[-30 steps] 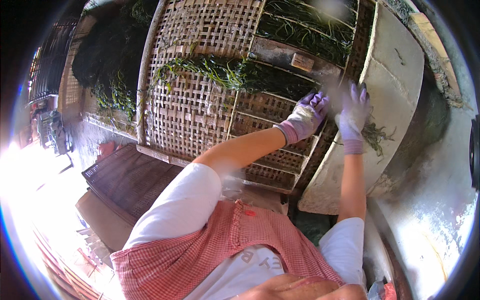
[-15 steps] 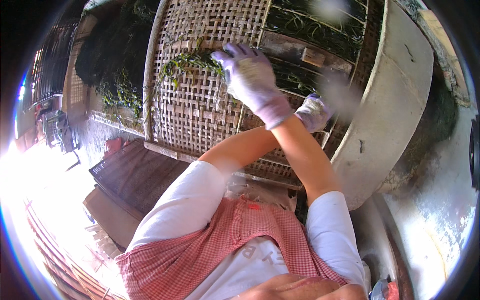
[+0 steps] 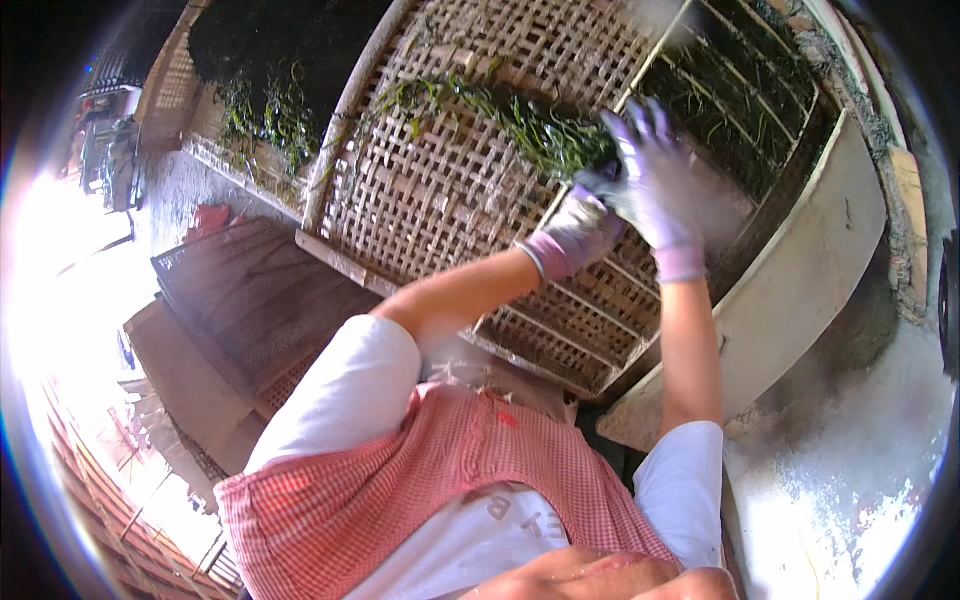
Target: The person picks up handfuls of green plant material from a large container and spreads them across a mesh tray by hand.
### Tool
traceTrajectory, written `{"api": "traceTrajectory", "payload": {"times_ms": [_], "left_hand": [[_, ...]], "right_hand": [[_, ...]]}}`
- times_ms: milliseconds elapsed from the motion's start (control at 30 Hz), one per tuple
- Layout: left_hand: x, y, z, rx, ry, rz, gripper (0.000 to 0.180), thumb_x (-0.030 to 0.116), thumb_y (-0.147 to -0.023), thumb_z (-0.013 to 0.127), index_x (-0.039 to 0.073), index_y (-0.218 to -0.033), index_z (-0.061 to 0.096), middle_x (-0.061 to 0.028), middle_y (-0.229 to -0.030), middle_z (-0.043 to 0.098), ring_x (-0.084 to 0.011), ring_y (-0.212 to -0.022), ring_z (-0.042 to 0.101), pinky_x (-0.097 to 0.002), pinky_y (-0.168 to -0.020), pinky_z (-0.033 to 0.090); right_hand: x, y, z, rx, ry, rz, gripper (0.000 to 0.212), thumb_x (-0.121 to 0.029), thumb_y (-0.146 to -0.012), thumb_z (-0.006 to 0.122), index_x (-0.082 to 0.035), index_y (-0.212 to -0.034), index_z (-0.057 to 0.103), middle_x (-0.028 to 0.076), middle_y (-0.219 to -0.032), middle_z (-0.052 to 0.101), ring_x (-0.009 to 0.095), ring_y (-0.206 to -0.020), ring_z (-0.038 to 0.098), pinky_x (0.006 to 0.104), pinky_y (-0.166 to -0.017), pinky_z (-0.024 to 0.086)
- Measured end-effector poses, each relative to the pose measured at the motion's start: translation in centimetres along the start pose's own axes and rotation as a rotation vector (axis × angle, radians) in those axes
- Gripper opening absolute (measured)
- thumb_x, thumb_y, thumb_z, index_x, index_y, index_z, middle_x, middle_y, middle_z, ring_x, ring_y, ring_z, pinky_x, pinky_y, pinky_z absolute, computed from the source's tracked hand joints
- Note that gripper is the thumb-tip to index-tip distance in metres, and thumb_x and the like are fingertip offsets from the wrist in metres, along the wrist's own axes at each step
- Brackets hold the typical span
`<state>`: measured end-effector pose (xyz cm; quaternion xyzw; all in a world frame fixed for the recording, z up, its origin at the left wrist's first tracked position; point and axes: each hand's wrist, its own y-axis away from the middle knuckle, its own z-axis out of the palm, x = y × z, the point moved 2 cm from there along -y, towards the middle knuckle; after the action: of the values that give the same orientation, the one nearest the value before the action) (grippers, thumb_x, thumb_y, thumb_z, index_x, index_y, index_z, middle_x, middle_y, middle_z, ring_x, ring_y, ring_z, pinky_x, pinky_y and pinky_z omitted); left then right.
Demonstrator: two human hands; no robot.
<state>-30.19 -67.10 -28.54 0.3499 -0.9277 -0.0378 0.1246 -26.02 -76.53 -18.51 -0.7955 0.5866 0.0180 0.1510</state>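
Note:
A long bunch of wet green leafy strands (image 3: 540, 130) lies across a woven bamboo tray (image 3: 420, 200), its right end reaching my hands. My left hand (image 3: 580, 240), in a white and lilac glove, is closed at that end of the bunch; its fingertips are partly hidden by my right hand. My right hand (image 3: 655, 190), gloved alike and blurred by motion, is over the tray's slatted right part with its fingers spread. Under and beside it shows a grey-brown board (image 3: 722, 195), mostly covered.
More dark green strands lie between thin slats (image 3: 740, 90) at the upper right. A dark leafy heap (image 3: 270, 60) stands at the upper left. A pale curved panel (image 3: 810, 270) borders the tray on the right. A dark flat slab (image 3: 250, 300) sits at the lower left.
My crossed arms have come apart. My right hand moved right off the strands' middle, and my left hand moved left to their end. The strands stretch further right, and the view has turned.

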Motion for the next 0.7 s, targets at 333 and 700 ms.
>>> {"api": "traceTrajectory", "payload": {"times_ms": [333, 700], "left_hand": [[2.3, -1.6, -3.4, -0.424, -0.107, 0.036, 0.028, 0.023, -0.088, 0.050, 0.014, -0.114, 0.058, -0.0072, -0.111, 0.060, -0.0173, -0.099, 0.057, -0.0312, -0.081, 0.045], [2.3, -1.7, -0.3, 0.057, 0.024, -0.157, 0.015, 0.020, -0.073, 0.057, 0.011, -0.078, 0.068, -0.0091, -0.077, 0.066, -0.0270, -0.075, 0.063, -0.0397, -0.064, 0.047]], "right_hand": [[0.7, 2.9, 5.9, 0.174, -1.585, 0.941, 0.058, -0.035, -0.081, 0.063, -0.007, -0.130, 0.048, 0.012, -0.121, 0.056, 0.022, -0.099, 0.058, 0.0380, -0.086, 0.049], [7.0, 11.6, 2.5, 0.189, -0.046, 0.294, 0.074, -0.008, -0.059, 0.066, -0.017, -0.130, 0.049, 0.009, -0.103, 0.062, 0.029, -0.093, 0.058, 0.0447, -0.092, 0.040]]}}
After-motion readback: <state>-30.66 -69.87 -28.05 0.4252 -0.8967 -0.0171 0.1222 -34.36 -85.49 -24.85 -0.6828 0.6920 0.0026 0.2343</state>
